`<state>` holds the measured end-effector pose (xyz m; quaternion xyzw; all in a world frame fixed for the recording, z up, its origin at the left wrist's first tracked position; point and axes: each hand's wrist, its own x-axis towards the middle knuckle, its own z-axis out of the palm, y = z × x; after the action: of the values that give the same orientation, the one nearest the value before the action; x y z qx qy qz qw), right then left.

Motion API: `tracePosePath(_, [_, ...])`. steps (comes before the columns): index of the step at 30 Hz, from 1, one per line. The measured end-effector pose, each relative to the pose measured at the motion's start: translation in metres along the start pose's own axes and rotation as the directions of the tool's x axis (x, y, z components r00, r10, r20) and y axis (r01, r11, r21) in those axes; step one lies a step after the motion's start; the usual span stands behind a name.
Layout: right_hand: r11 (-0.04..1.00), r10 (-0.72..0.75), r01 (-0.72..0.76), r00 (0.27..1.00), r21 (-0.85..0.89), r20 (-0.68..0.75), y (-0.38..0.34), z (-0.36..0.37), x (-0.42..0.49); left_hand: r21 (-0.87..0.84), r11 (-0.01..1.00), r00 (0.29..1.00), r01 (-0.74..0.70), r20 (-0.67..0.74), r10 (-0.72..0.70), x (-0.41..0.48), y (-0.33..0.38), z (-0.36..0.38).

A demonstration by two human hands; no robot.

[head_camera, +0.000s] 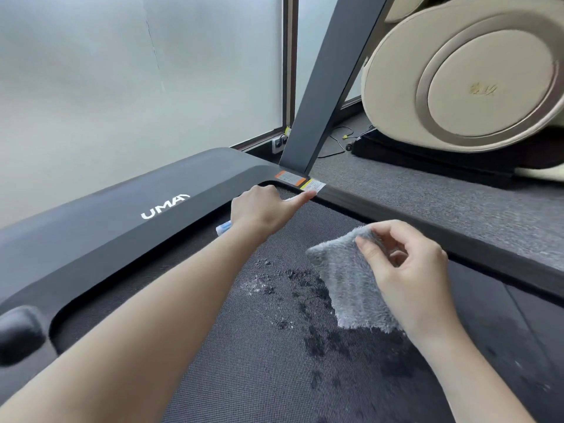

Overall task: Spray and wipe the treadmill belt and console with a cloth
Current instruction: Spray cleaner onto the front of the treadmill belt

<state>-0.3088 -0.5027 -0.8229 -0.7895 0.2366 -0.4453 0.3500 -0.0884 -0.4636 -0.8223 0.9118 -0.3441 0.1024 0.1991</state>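
Note:
The dark treadmill belt (265, 361) fills the lower frame, with dark wet spots and white droplets (293, 288) across its middle. My right hand (406, 276) pinches a fluffy grey cloth (351, 288) just above the belt's right side. My left hand (265, 209) reaches to the belt's far right corner, closed around a small white and blue spray bottle (223, 227) that shows only below the palm; its index finger stretches out towards the warning stickers (300, 182). The console is out of view.
The black motor cover (128, 209) with a white logo lies beyond the belt. A dark upright post (329, 87) rises from the front right corner. A beige massage chair (476, 74) stands on grey carpet at right, with cables and a socket by the frosted window.

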Motion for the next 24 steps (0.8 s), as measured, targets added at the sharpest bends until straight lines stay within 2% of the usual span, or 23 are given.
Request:
tracePosePath(6, [0.999,0.016,-0.018,0.999,-0.033,-0.039,-0.002,-0.039,-0.019,-0.033,0.999,1.0,-0.02,-0.02,0.019,-0.014,0.042,0.0])
tracePosePath(10, [0.998,0.026,-0.03,0.997,-0.061,-0.074,-0.002,-0.062,-0.032,0.002,0.999,0.999,-0.034,-0.018,0.034,-0.036,0.043,0.007])
tracePosePath(16, [0.997,0.014,-0.019,0.998,-0.073,-0.068,-0.007,-0.074,-0.04,0.092,0.996,1.0,0.004,-0.024,-0.002,-0.073,0.001,-0.007])
tracePosePath(21, [0.999,0.0,-0.002,0.999,-0.042,-0.041,-0.017,-0.067,-0.049,0.032,0.995,0.989,0.092,-0.117,-0.087,-0.106,-0.043,-0.031])
tracePosePath(24, [1.0,-0.008,0.008,0.999,-0.027,-0.031,-0.024,-0.063,-0.052,0.028,0.995,0.989,0.1,-0.113,-0.096,-0.132,-0.068,-0.04])
